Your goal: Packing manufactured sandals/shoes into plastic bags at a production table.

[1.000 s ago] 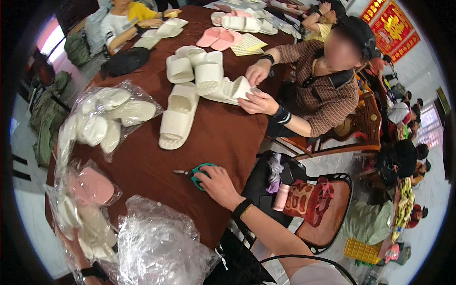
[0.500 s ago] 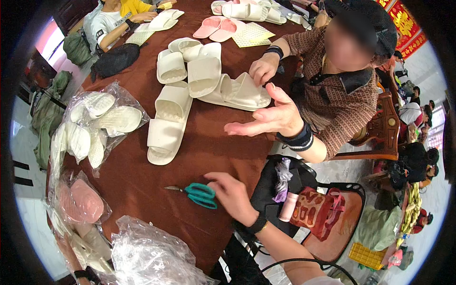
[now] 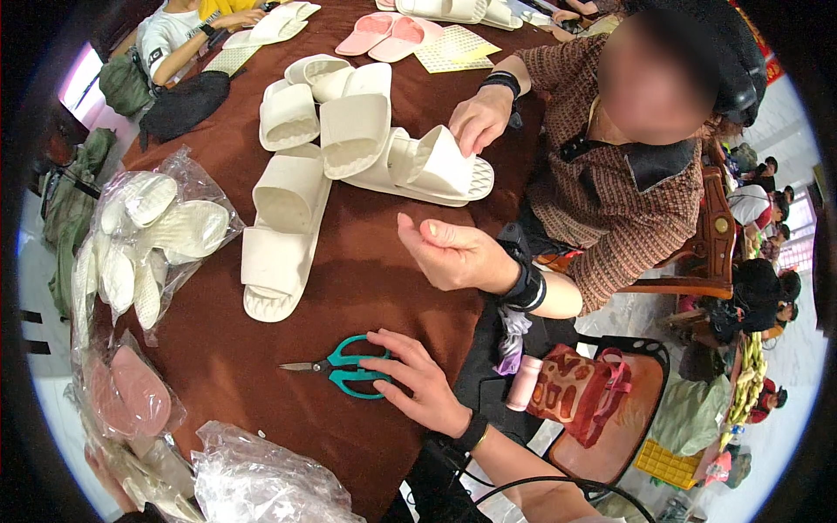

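Note:
My right hand point(image 3: 421, 384) rests at the scissors, its fingers spread and lying over the teal handles. The scissors point(image 3: 336, 366) lie on the brown tablecloth, slim blades slightly apart and pointing left. At the lower left edge, a blurred bit of my left hand point(image 3: 106, 481) shows beside clear plastic bags; its fingers cannot be made out. Close to it are bagged pink slippers point(image 3: 131, 390) and crumpled clear bags point(image 3: 266, 479). Cream slippers point(image 3: 283, 231) lie farther up the table, several of them in a cluster.
Across at the right, a co-worker's hand point(image 3: 462, 254) hovers over the cloth; the other point(image 3: 482, 118) touches a cream slipper. Bagged white slippers point(image 3: 187, 229) lie left. Pink slippers point(image 3: 390, 35) and sticker sheets point(image 3: 453, 50) are at the back. A chair point(image 3: 602, 436) holds a patterned bag point(image 3: 575, 390).
The scissors have turned flat on the cloth, and my right hand has spread its fingers over their handles. The co-worker's nearer hand has drawn lower and curled. The view has shifted slightly.

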Motion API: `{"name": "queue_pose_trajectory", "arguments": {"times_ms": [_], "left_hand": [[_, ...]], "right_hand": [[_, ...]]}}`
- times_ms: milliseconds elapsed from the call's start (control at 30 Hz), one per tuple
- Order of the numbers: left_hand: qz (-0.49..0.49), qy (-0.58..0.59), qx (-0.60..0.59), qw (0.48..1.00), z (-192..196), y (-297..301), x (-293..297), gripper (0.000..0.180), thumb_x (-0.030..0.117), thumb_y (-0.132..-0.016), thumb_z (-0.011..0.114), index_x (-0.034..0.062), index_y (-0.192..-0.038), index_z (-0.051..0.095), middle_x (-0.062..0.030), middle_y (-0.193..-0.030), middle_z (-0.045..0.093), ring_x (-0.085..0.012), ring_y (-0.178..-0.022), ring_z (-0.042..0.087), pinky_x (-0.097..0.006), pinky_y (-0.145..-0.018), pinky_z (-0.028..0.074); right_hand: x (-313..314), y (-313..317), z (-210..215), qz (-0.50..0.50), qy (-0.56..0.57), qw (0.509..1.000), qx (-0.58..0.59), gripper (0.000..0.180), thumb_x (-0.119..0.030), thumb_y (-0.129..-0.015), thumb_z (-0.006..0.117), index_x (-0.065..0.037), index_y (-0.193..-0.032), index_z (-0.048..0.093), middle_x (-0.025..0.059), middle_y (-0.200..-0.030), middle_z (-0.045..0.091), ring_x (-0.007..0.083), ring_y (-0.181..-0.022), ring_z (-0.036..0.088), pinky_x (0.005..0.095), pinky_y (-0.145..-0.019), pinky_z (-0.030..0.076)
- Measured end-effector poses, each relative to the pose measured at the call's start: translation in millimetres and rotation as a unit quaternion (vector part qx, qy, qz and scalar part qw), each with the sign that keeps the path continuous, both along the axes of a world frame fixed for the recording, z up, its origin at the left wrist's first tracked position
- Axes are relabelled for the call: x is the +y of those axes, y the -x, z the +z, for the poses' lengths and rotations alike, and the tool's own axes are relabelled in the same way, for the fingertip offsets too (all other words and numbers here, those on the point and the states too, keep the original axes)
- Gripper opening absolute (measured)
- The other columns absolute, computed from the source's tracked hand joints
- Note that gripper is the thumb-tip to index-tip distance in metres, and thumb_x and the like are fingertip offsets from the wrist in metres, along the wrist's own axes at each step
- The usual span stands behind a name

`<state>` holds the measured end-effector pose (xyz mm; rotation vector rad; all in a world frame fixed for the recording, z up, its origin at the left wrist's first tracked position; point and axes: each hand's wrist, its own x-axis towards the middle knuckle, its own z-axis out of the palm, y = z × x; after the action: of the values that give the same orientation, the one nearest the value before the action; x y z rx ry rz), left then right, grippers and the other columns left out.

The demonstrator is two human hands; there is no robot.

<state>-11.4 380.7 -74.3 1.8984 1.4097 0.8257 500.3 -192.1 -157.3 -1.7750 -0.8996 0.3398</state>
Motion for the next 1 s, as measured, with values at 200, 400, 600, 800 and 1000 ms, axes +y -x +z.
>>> {"name": "queue_pose_trajectory", "arguments": {"times_ms": [200,400,600,800,1000], "left_hand": [[0.066,-0.021,-0.080,0.994,12,-45,-62,0.064,0.045,-0.094,0.046,0.0025,-0.142,0.035,-0.0177,-0.146,0.033,-0.0318,-0.131,0.037,-0.044,-0.108,0.031],[-0.076,-0.162,-0.005,0.984,-5,-87,-128,0.071,0.049,-0.091,0.050,0.0005,-0.141,0.034,-0.0189,-0.142,0.036,-0.0319,-0.129,0.038,-0.045,-0.106,0.032],[-0.186,-0.221,-0.019,0.957,29,-294,-317,0.087,0.054,-0.081,0.063,-0.0031,-0.139,0.033,-0.0199,-0.137,0.039,-0.0326,-0.126,0.040,-0.047,-0.102,0.035],[-0.287,-0.170,0.153,0.930,23,-347,-382,0.064,0.031,-0.078,0.073,0.0053,-0.130,0.048,-0.0192,-0.133,0.042,-0.0371,-0.124,0.039,-0.048,-0.103,0.031],[-0.223,-0.159,0.076,0.959,11,-328,-283,0.046,0.023,-0.084,0.067,0.0027,-0.123,0.053,-0.0192,-0.131,0.049,-0.0382,-0.122,0.043,-0.045,-0.103,0.033]], "right_hand": [[-11,-6,3,-0.019,0.012,1.000,0.000,0.025,-0.006,-0.087,0.060,-0.005,-0.112,0.065,0.0133,-0.136,0.049,0.0341,-0.128,0.044,0.0427,-0.105,0.037],[0,0,-4,-0.010,-0.014,1.000,0.007,0.025,-0.004,-0.086,0.060,-0.005,-0.110,0.064,0.0137,-0.134,0.051,0.0342,-0.126,0.045,0.0430,-0.104,0.038],[6,3,8,-0.043,0.012,0.999,-0.022,0.024,0.001,-0.082,0.059,-0.005,-0.105,0.065,0.0133,-0.125,0.057,0.0330,-0.118,0.052,0.0416,-0.102,0.041],[0,4,7,-0.078,-0.010,0.996,0.032,0.021,0.003,-0.083,0.057,-0.002,-0.102,0.065,0.0121,-0.124,0.058,0.0301,-0.118,0.052,0.0379,-0.099,0.041],[2,9,4,-0.079,-0.029,0.995,0.056,0.019,-0.006,-0.091,0.052,-0.001,-0.106,0.064,0.0127,-0.123,0.060,0.0296,-0.118,0.052,0.0371,-0.100,0.039]]}}
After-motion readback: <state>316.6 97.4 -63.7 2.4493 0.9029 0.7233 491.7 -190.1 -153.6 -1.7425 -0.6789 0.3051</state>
